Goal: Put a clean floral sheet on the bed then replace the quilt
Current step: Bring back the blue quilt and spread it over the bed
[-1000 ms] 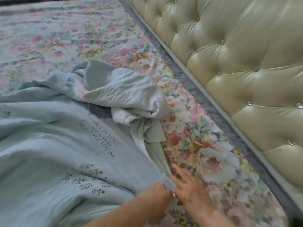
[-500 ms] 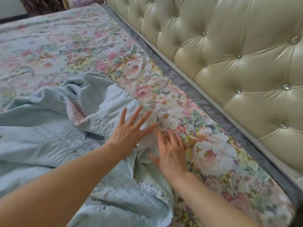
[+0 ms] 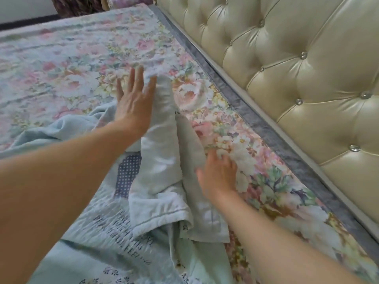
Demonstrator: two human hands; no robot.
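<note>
Now both hands lie flat with straight fingers: the left hand (image 3: 134, 101) presses the pale-green quilt (image 3: 158, 160), the right hand (image 3: 218, 177) its edge beside the floral sheet (image 3: 67, 64). Both have slid further up the bed since half a second ago. Rumpled, the quilt bears printed lettering.
</note>
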